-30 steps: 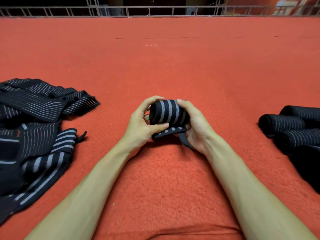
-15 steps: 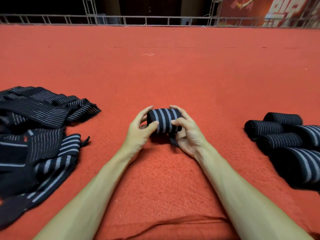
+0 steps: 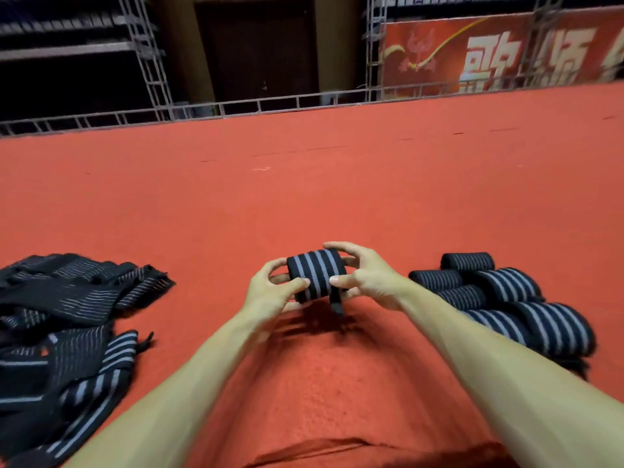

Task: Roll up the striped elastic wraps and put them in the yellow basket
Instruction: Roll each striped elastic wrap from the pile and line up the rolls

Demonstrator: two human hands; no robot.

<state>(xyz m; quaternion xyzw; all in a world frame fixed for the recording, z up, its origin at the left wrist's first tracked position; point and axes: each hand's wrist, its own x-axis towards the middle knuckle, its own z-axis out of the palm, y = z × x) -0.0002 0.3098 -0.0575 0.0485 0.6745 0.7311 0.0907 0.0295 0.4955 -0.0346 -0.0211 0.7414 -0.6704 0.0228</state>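
On the left of the red carpet [image 3: 304,197], a heap of flat black elastic wraps with grey stripes [image 3: 67,319] lies unrolled and several deep, so I judge that plenty of rolling is left. In the middle, near the person, the left hand [image 3: 266,295] curls its thumb and fingers round the left end of a tight black roll of wrap with broad grey stripes [image 3: 315,275], held just above the carpet. A short black tail [image 3: 336,304] hangs loose beneath it, so this roll looks all but finished, with its end not yet fastened. The right hand [image 3: 371,282] grips the other end, thumb pressed on the front. To the right, a cluster of finished black-and-grey striped rolls [image 3: 506,298] sits on the carpet, touching one another. No yellow basket shows anywhere, so none of these rolls appears to be put away yet.
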